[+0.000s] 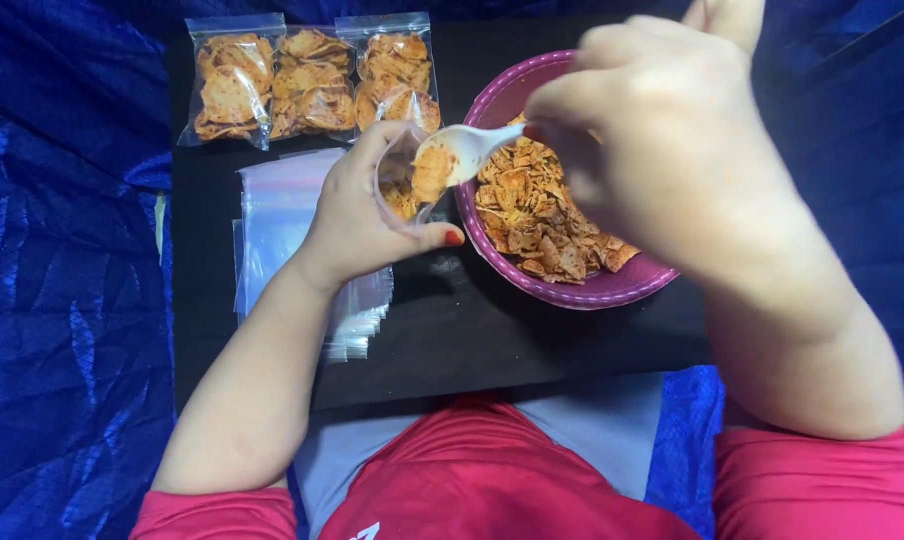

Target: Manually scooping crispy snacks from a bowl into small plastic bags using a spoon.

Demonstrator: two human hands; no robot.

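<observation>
My left hand point(357, 215) holds a small clear plastic bag point(404, 190) open, with a few orange chips inside it. My right hand point(662, 130) grips a white plastic spoon point(462, 152) whose bowl, loaded with chips, sits at the bag's mouth. Just right of the bag stands a purple bowl point(612, 290) filled with orange-brown chips point(537, 215). Both hands hover over a black board point(492, 330).
Three filled, sealed chip bags point(307, 82) lie in a row at the board's far left. A stack of empty clear bags point(282, 225) lies under my left wrist. Blue cloth point(67, 300) surrounds the board; my red-clothed lap is below.
</observation>
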